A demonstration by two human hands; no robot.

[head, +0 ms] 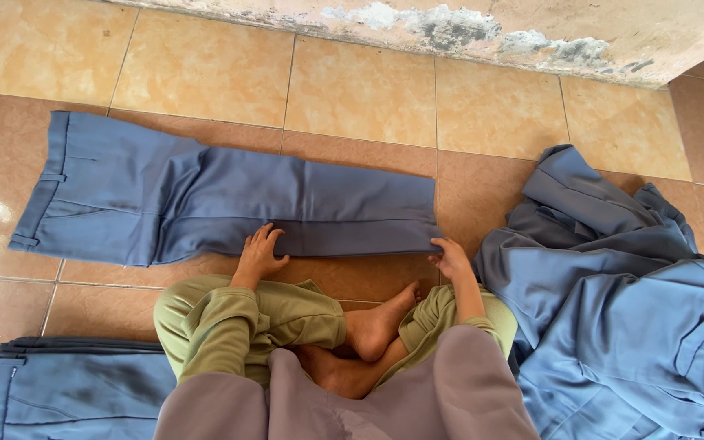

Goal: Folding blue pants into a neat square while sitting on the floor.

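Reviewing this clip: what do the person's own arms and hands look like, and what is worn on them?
Both hands are bare: the left hand and right hand show no gloves, rings or watch. The left arm wears a long olive-green sleeve reaching the wrist; an olive-green sleeve also covers the right arm's upper part. A mauve garment drapes below.

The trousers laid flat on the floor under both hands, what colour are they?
The trousers are plain blue-grey, with no pattern; the head view shows this.
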